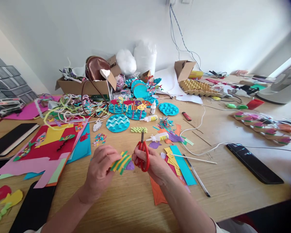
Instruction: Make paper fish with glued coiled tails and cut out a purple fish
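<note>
My left hand (100, 170) pinches a small paper fish (122, 163) with yellow and green stripes and a purple head. In my right hand (157, 166) are red-handled scissors (143, 157), their blades pointing away from me and close together. The right fingertips are close to the fish's head; whether they touch it I cannot tell. Just beyond the scissors lie a green braided strip (138, 129) and a glue bottle (159, 137) on its side. A purple paper fish (154, 144) rests beside that bottle.
Colored paper sheets (55, 142) are stacked at left, and paper scraps (172, 161) lie near my right hand. A pen (199, 178) and a black phone (254, 163) are further right. Blue scalloped discs (117, 123) and a cardboard box (97, 89) stand toward the back.
</note>
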A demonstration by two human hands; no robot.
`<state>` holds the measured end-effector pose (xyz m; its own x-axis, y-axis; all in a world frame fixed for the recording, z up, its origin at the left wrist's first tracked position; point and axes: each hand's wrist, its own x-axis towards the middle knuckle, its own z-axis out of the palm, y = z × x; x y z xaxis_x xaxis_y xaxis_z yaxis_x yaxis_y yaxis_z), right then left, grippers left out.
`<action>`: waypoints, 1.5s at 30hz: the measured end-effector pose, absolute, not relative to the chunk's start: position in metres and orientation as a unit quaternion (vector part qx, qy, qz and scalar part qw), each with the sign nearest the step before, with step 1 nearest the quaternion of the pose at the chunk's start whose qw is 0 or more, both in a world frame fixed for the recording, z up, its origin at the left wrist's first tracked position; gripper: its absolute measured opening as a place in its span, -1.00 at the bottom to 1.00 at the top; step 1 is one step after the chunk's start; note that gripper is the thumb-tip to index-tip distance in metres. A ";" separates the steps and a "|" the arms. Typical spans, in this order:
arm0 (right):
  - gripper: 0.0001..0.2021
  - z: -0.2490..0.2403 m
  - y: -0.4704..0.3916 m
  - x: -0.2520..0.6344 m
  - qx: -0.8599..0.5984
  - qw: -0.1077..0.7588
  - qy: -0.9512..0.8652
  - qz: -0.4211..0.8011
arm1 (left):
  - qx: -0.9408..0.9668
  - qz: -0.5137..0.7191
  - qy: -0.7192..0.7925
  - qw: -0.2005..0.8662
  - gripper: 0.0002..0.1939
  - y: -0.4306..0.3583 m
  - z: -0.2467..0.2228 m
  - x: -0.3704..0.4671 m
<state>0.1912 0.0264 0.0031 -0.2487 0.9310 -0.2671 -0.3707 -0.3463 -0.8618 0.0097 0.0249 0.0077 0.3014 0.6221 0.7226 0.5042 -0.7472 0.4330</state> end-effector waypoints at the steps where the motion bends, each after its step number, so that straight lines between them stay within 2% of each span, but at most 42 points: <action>1: -0.74 0.003 0.027 0.193 -0.421 0.471 -0.356 0.689 | 0.761 0.500 0.386 0.145 -0.85 0.025 0.008 0.011; 3: -0.76 0.004 0.026 0.195 -0.449 0.487 -0.376 0.648 | 0.626 0.542 0.450 0.335 -0.92 0.023 0.007 0.017; 6: -0.76 0.008 0.021 0.192 -0.460 0.498 -0.388 0.624 | 0.400 0.562 0.469 0.551 -0.85 0.020 0.007 0.027; 8: -0.74 0.012 0.018 0.187 -0.444 0.509 -0.389 0.626 | 0.315 0.563 0.455 0.613 -0.82 0.018 0.009 0.033; 11: -0.72 0.015 0.014 0.179 -0.415 0.520 -0.385 0.640 | 0.271 0.558 0.444 0.646 -0.81 0.016 0.012 0.039; 16: -0.66 0.008 0.017 0.167 -0.388 0.536 -0.370 0.652 | 0.263 0.550 0.434 0.664 -0.81 0.015 0.011 0.043; 24: -0.70 -0.002 0.025 0.159 -0.414 0.556 -0.391 0.605 | 0.317 0.550 0.445 0.631 -0.80 0.013 -0.003 0.046; 31: -0.76 0.002 0.023 0.167 -0.471 0.533 -0.454 0.537 | 0.462 0.505 0.459 0.566 -0.81 0.018 0.001 0.034; 38: -0.84 0.001 0.022 0.164 -0.505 0.515 -0.517 0.461 | 0.560 0.485 0.494 0.454 -0.95 0.021 0.008 0.030; 45: -0.81 0.003 0.021 0.166 -0.490 0.520 -0.492 0.496 | 0.553 0.489 0.511 0.440 -0.94 0.018 0.009 0.034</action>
